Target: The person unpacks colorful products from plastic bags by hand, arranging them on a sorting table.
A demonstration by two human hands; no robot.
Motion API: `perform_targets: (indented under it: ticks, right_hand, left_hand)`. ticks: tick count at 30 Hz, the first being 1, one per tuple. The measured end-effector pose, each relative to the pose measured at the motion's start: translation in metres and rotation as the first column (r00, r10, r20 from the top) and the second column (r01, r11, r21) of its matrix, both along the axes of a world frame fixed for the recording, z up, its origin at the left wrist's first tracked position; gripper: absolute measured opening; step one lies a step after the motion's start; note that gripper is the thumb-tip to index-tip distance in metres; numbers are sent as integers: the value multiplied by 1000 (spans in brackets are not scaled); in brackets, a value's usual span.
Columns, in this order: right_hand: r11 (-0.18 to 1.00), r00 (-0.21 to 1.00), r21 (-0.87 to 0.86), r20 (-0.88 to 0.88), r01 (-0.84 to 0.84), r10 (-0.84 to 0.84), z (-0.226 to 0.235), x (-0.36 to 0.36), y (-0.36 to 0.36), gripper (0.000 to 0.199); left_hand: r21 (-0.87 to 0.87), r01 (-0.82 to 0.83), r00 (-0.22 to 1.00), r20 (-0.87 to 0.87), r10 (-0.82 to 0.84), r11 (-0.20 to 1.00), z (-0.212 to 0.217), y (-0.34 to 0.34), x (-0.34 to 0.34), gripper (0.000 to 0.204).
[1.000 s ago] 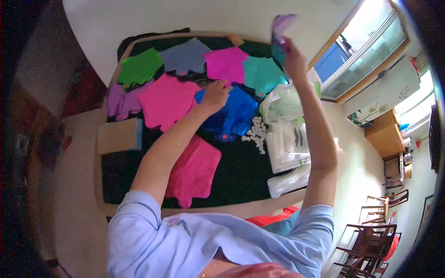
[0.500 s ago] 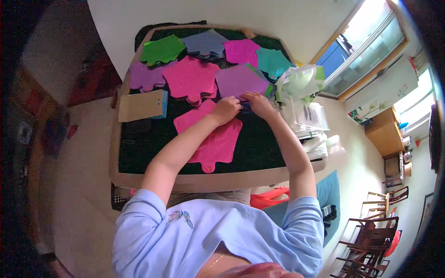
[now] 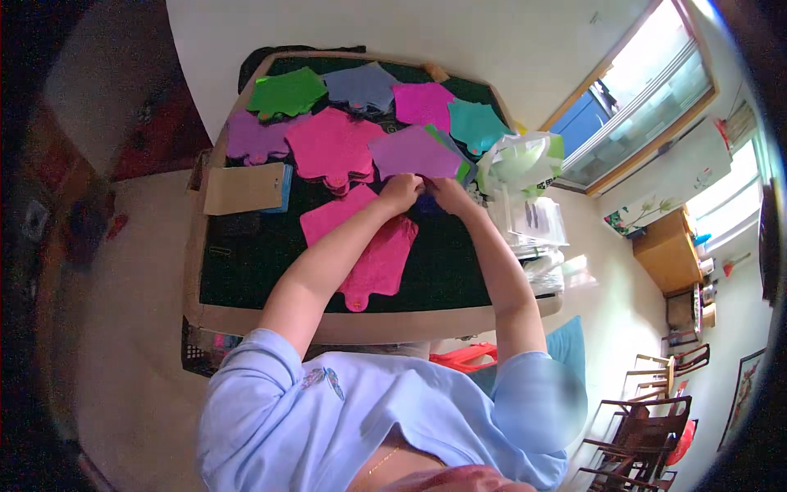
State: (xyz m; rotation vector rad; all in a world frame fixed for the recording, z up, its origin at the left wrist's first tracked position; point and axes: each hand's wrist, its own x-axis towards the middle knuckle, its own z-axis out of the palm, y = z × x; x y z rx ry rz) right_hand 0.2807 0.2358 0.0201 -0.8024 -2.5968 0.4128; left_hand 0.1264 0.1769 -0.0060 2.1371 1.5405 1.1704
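Observation:
My left hand and my right hand meet at the near edge of a purple flat, angular piece. Both have their fingers pinched together there, and the fingertips partly hide that edge. Green shows along the right side of the purple piece, beneath it. Under my left forearm lies a bright pink piece with a rounded tab toward me. Beyond it, to the left, is a stack of pink pieces with a similar tab.
Green, grey-blue, magenta, teal and purple stacks line the dark green tabletop. A tan card lies at left. Plastic bags and clear packets crowd the right edge.
The view has shifted slightly. My hands stay at the purple piece's near edge, but the fingers have closed into a tighter pinch, with the right hand's fingers more curled than before.

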Motion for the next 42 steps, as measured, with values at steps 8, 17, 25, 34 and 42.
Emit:
perform_targets:
  ticks: [8, 17, 25, 34, 42]
  right_hand:
    - [992, 1000, -126, -9, -27, 26, -8, 12, 18, 37]
    - [983, 974, -71, -140, 171, -179, 18, 20, 30, 31]
    - [942, 902, 51, -309, 333, -302, 108, 19, 89, 22]
    - [822, 835, 281, -412, 496, -364, 193, 33, 134, 21]
    - [789, 835, 328, -393, 519, -385, 246, 40, 115, 20]
  left_hand:
    - [107, -68, 997, -24, 71, 992, 6, 10, 4, 9]
    - [297, -132, 961, -195, 195, 946, 28, -5, 21, 11]
    - [-18, -144, 805, -584, 106, 989, 9, 1, 33, 38]
    - [20, -123, 852, -510, 116, 992, -7, 7, 28, 38]
    - [-59, -135, 869, -486, 90, 989, -6, 9, 29, 37]
